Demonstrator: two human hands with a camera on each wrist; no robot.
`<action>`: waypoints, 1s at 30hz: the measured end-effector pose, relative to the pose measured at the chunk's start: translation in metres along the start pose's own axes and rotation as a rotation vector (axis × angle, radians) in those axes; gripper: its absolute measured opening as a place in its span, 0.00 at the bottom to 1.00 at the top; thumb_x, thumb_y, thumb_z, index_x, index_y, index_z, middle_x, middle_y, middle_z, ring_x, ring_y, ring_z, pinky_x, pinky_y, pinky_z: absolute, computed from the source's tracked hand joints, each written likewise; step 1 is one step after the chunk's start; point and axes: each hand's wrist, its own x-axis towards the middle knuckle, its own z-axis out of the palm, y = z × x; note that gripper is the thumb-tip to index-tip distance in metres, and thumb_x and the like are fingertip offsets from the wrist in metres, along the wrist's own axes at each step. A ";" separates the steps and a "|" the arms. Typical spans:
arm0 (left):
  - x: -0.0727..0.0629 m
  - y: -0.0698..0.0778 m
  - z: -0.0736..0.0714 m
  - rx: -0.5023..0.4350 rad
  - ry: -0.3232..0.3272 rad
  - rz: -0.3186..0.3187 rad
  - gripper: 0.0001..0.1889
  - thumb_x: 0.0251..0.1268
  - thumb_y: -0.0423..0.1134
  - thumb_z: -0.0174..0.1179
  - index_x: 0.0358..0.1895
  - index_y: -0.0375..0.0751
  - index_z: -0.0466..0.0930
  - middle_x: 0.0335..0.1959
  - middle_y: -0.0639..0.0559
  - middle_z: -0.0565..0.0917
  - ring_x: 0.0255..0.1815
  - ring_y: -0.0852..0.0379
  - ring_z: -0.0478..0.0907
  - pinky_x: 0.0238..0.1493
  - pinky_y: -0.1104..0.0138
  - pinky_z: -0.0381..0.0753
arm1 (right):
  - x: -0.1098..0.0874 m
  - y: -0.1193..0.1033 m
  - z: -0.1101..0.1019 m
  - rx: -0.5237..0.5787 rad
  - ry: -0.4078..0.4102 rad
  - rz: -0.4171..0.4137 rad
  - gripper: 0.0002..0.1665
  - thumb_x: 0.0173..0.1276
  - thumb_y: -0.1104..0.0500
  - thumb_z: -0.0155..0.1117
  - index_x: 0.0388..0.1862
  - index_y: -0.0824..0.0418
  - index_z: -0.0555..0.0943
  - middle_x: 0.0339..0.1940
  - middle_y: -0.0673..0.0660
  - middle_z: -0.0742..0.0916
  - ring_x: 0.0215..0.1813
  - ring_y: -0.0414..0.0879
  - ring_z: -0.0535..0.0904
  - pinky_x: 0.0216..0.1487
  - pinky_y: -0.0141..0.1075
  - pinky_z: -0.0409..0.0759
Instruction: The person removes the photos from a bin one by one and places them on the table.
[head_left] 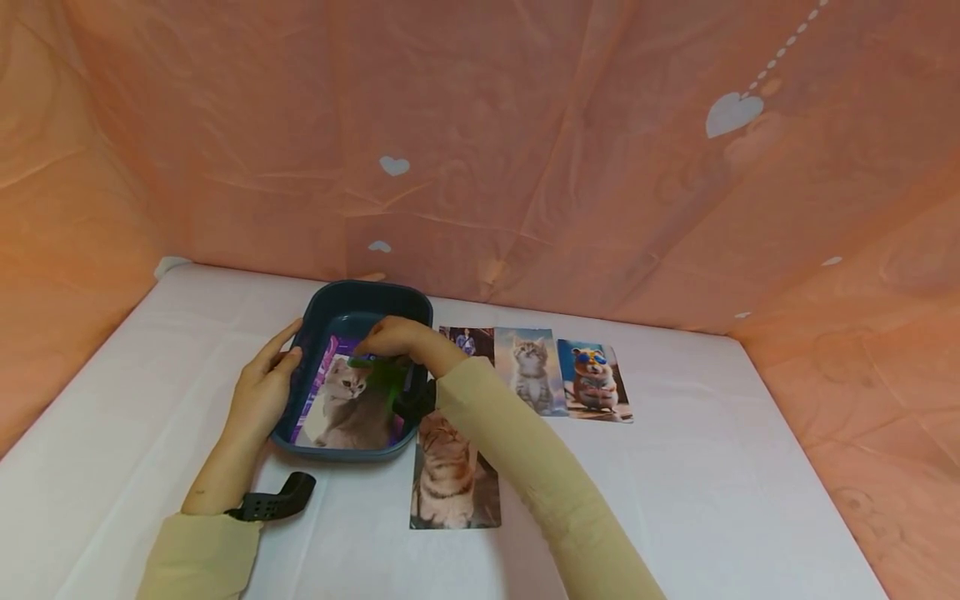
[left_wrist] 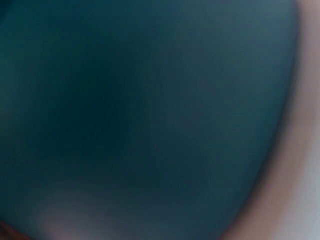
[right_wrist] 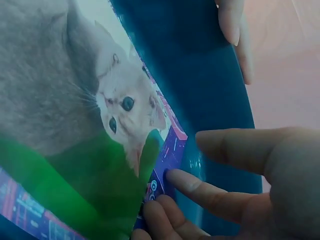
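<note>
A dark blue plastic bin (head_left: 352,454) stands on the white table, its left wall gripped by my left hand (head_left: 258,392). Inside it lies a picture card of a grey cat (head_left: 360,417), on top of a purple-patterned flat piece (right_wrist: 172,150). A green patch crosses part of the cat picture. My right hand (head_left: 401,342) reaches into the bin from the right. In the right wrist view its fingertips touch the purple corner, with thumb and index finger apart. The left wrist view is blurred, filled by dark blue-green.
Right of the bin lie a card with a blue-clad figure (head_left: 468,340), a kitten card (head_left: 531,371) and a hamster card (head_left: 594,379). An orange tabby card (head_left: 448,492) lies nearer, partly under the right forearm (head_left: 525,467). A pinkish-orange cloth (head_left: 487,167) hangs behind the table.
</note>
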 end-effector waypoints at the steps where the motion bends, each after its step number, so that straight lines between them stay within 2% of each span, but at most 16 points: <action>1: 0.000 0.000 0.000 0.002 0.000 -0.002 0.26 0.77 0.50 0.38 0.75 0.59 0.54 0.68 0.31 0.65 0.65 0.37 0.63 0.67 0.42 0.58 | 0.000 0.000 0.000 0.002 -0.005 -0.002 0.13 0.68 0.51 0.62 0.36 0.61 0.81 0.29 0.49 0.74 0.31 0.43 0.68 0.34 0.35 0.69; 5: 0.000 0.000 0.000 0.011 0.000 0.003 0.25 0.77 0.49 0.38 0.75 0.59 0.54 0.68 0.30 0.65 0.66 0.36 0.62 0.67 0.41 0.56 | -0.002 0.001 -0.001 0.020 -0.030 -0.002 0.18 0.67 0.51 0.62 0.52 0.59 0.82 0.45 0.51 0.80 0.42 0.42 0.75 0.40 0.34 0.75; 7: -0.001 0.000 -0.001 0.015 -0.001 0.008 0.25 0.77 0.49 0.38 0.75 0.59 0.54 0.68 0.30 0.64 0.66 0.35 0.61 0.68 0.40 0.55 | -0.003 0.001 0.000 0.038 -0.061 -0.008 0.21 0.68 0.51 0.62 0.57 0.59 0.80 0.46 0.53 0.80 0.43 0.44 0.75 0.40 0.34 0.75; 11: -0.001 -0.001 -0.001 0.010 -0.009 0.019 0.26 0.78 0.49 0.38 0.75 0.58 0.53 0.68 0.29 0.63 0.68 0.35 0.60 0.68 0.39 0.55 | -0.004 0.001 -0.001 0.051 -0.119 -0.014 0.20 0.68 0.52 0.61 0.56 0.58 0.80 0.43 0.52 0.80 0.42 0.42 0.75 0.40 0.32 0.74; 14: -0.001 -0.001 -0.001 0.004 -0.010 0.023 0.26 0.77 0.49 0.38 0.75 0.57 0.53 0.69 0.29 0.63 0.68 0.35 0.59 0.68 0.40 0.54 | -0.005 0.001 -0.002 0.031 -0.147 -0.025 0.20 0.69 0.51 0.61 0.56 0.56 0.81 0.44 0.49 0.80 0.43 0.39 0.76 0.41 0.30 0.75; 19: -0.001 -0.001 0.000 0.002 -0.011 0.020 0.26 0.77 0.50 0.37 0.75 0.58 0.53 0.67 0.30 0.65 0.65 0.36 0.62 0.67 0.41 0.57 | -0.002 0.003 -0.002 0.038 -0.197 -0.063 0.18 0.69 0.57 0.61 0.56 0.56 0.82 0.37 0.47 0.82 0.34 0.39 0.72 0.33 0.29 0.70; 22: -0.001 -0.001 0.000 0.007 -0.012 0.028 0.26 0.77 0.49 0.38 0.75 0.59 0.53 0.66 0.30 0.66 0.64 0.36 0.63 0.66 0.42 0.58 | 0.001 0.005 -0.002 0.057 -0.213 -0.108 0.17 0.67 0.61 0.62 0.55 0.55 0.83 0.42 0.47 0.85 0.36 0.38 0.74 0.35 0.29 0.72; 26: 0.000 -0.001 -0.001 0.020 -0.006 0.048 0.26 0.77 0.48 0.38 0.75 0.57 0.54 0.65 0.30 0.67 0.66 0.36 0.61 0.66 0.41 0.56 | 0.000 0.008 -0.003 0.085 -0.217 -0.179 0.17 0.67 0.62 0.62 0.54 0.54 0.84 0.55 0.48 0.83 0.46 0.35 0.76 0.44 0.29 0.75; 30: 0.000 -0.001 -0.001 0.025 0.001 0.048 0.25 0.77 0.48 0.39 0.75 0.56 0.54 0.66 0.29 0.67 0.66 0.36 0.61 0.66 0.41 0.56 | 0.000 0.010 -0.005 0.133 -0.244 -0.229 0.17 0.69 0.62 0.60 0.55 0.55 0.83 0.57 0.48 0.82 0.50 0.35 0.76 0.48 0.30 0.76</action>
